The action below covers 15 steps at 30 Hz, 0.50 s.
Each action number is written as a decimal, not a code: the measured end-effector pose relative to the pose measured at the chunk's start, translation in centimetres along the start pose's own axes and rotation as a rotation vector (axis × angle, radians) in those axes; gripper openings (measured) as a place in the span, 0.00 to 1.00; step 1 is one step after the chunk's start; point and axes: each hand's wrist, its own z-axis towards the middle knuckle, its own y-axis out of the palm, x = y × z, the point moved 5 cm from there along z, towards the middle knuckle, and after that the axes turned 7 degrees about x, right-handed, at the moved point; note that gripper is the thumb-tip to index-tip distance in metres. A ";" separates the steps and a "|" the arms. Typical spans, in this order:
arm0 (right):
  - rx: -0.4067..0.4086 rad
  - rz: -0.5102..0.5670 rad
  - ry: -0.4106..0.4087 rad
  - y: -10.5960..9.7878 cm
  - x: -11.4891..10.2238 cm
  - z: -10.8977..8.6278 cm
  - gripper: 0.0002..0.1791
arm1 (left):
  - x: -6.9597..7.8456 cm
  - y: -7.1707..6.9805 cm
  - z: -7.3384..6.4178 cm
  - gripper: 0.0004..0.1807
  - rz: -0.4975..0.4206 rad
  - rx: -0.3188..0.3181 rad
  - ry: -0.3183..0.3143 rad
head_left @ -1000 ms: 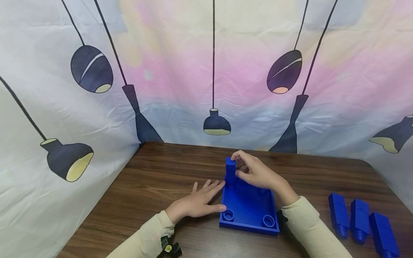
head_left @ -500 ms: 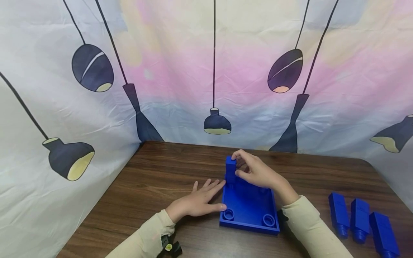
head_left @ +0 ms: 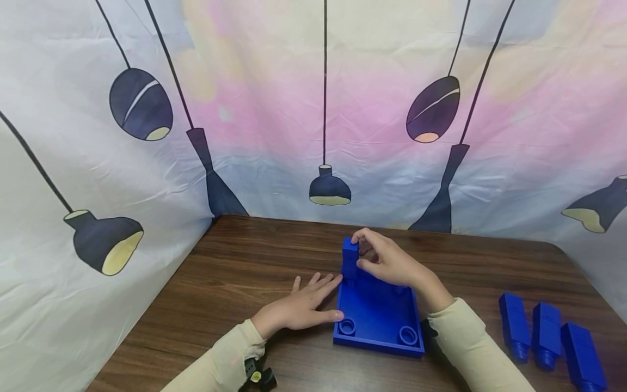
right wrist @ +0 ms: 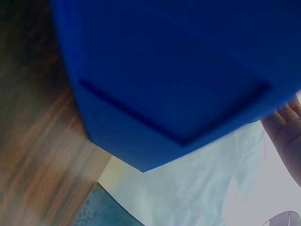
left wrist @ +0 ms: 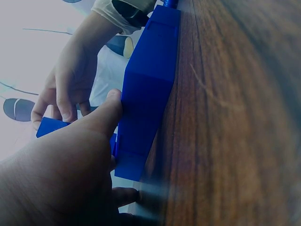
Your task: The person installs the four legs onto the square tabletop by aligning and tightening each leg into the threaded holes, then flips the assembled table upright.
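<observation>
A shallow blue square tray [head_left: 379, 310] lies on the table, with round sockets [head_left: 407, 335] in its near corners. At its far left corner a square blue peg [head_left: 350, 257] stands upright. My right hand [head_left: 389, 260] pinches this peg, index fingertip at the top edge and thumb lower on the side. My left hand [head_left: 305, 306] is spread flat, its thumb and index fingertip against the tray's left wall. The left wrist view shows that thumb on the wall [left wrist: 146, 94]. In the right wrist view the tray's outer wall [right wrist: 169, 70] fills most of the picture and hides the peg.
Several blue square pegs with round threaded-looking ends, among them a middle peg [head_left: 546, 332], lie side by side on the right of the wooden table [head_left: 235, 272]. Behind the table's far edge hangs a cloth [head_left: 274, 109] printed with lamps.
</observation>
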 end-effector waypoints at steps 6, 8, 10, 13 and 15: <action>0.005 0.002 -0.007 -0.1 0.0 0.0 0.22 | 0.0 0.0 -0.1 0.49 -0.002 -0.003 -0.001; 0.005 0.003 -0.009 -0.1 0.1 0.0 0.22 | -0.1 0.0 -0.1 0.49 -0.002 -0.004 0.000; 0.005 0.005 -0.009 0.0 0.1 0.0 0.22 | -0.1 0.0 0.0 0.48 -0.003 -0.004 -0.001; 0.005 0.008 -0.009 0.0 0.1 0.1 0.22 | -0.1 0.0 0.0 0.48 -0.007 -0.005 -0.004; 0.007 0.008 -0.011 0.0 0.1 0.1 0.22 | 0.0 0.0 0.0 0.48 -0.007 -0.005 -0.005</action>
